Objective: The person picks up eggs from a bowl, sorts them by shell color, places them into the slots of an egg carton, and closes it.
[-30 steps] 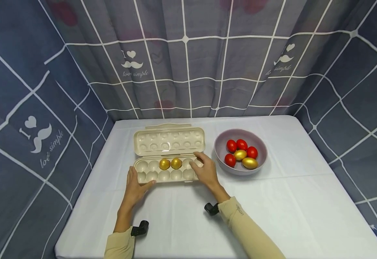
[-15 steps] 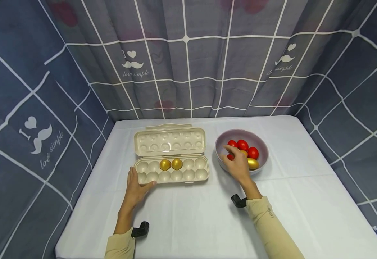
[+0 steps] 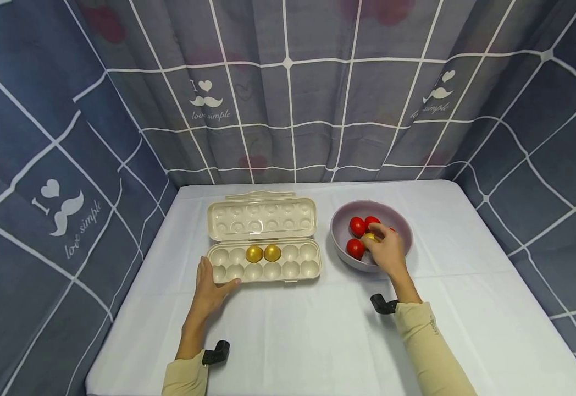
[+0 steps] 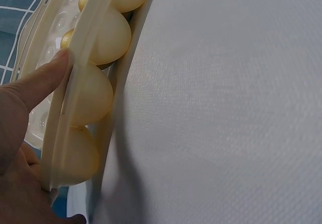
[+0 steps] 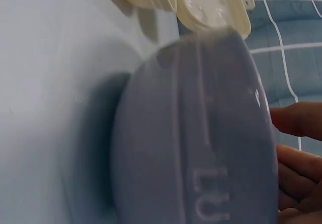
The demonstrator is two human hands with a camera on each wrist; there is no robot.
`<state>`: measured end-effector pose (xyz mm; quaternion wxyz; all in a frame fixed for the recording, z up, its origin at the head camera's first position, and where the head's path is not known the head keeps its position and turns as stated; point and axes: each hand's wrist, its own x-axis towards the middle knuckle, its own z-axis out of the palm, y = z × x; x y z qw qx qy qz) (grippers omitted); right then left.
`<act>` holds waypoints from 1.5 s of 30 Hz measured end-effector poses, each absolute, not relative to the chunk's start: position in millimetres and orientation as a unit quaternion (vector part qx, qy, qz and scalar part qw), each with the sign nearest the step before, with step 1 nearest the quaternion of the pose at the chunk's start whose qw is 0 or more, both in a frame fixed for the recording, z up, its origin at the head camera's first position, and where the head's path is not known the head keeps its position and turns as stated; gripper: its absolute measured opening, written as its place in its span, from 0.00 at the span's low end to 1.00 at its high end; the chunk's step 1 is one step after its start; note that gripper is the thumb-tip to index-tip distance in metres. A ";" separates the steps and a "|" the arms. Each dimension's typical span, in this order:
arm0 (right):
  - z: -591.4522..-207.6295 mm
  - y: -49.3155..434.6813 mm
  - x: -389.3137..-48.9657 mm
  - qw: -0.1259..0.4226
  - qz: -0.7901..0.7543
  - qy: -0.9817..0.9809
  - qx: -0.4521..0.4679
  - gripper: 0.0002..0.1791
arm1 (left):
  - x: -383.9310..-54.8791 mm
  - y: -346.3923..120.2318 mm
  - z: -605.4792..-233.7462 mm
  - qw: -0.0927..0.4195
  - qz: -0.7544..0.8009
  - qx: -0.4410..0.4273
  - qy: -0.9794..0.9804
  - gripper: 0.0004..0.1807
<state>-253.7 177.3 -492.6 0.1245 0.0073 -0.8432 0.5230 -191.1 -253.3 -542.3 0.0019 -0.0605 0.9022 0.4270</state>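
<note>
Only the head view shows the golden egg the right hand encircles; left hand grips carton.

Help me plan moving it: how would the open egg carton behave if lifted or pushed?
The egg carton is probably light and slightly flexible: its cups look thin-walled. Its lid, folded open behind, may swing if only the front is lifted. The two gold eggs, seated in cups, should ride along when pushed gently but could roll out if it tilts.

We see gold eggs, red eggs, a cream carton, a mauve bowl and, far, white-gridded grey curtain.
</note>
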 end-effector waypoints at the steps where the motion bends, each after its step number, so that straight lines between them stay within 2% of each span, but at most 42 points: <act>1: -492.4 180.0 -254.5 0.118 0.529 -0.841 0.001 0.24 | -190.7 -253.0 -542.3 0.001 0.427 -0.060 0.902 0.65; 13: -492.4 186.9 -266.1 0.035 0.461 -0.886 -0.025 0.32 | -189.7 -251.6 -541.8 0.004 0.424 -0.057 0.904 0.65; 16: -493.7 186.1 -270.1 0.026 0.429 -0.903 -0.021 0.31 | -189.5 -252.6 -542.2 0.007 0.422 -0.059 0.905 0.65; 25: -500.4 179.0 -276.7 0.046 0.316 -0.948 -0.013 0.25 | -189.1 -251.5 -543.0 0.001 0.421 -0.054 0.905 0.65; 35: -499.6 176.0 -278.7 0.094 0.291 -0.952 -0.024 0.15 | -191.0 -251.8 -543.3 -0.001 0.416 -0.057 0.907 0.65; 45: -500.6 172.9 -276.8 0.083 0.313 -0.946 -0.016 0.19 | -190.9 -253.2 -541.1 0.003 0.417 -0.062 0.907 0.65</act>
